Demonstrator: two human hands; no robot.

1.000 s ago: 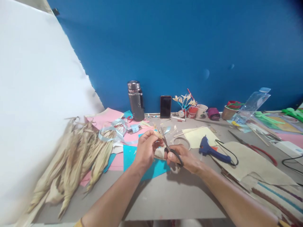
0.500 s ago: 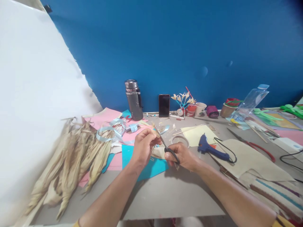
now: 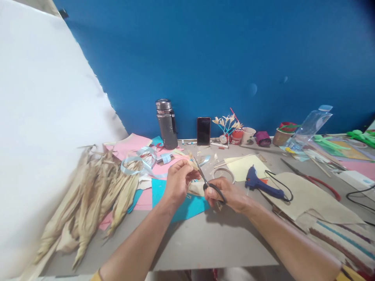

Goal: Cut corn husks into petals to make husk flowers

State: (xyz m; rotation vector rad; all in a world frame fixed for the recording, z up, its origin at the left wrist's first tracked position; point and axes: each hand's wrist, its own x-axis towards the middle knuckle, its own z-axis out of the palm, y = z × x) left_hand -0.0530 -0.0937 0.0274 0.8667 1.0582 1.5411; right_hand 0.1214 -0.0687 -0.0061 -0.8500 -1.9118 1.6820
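My left hand [image 3: 179,181] is closed in a pinch on a small piece of pale dried corn husk [image 3: 192,164]. In my right hand [image 3: 227,194] are scissors [image 3: 202,174] with black handles, their metal blades pointing up and left beside the husk at my left fingertips. Whether the blades touch the husk is too small to tell. Beneath both hands, another strip of husk [image 3: 195,188] lies over a blue sheet [image 3: 160,195].
Dried corn husks [image 3: 90,195] are heaped at left, beside curled light-blue ribbon [image 3: 131,171]. A flask [image 3: 166,127], a phone [image 3: 203,131] and husk flowers [image 3: 227,124] stand along the wall. A tape roll [image 3: 223,170], blue glue gun [image 3: 263,186] and red-handled tool [image 3: 316,180] lie right.
The scissors' handles have spread a little and my right hand has shifted slightly to the right. My left hand keeps its pinch on the husk.
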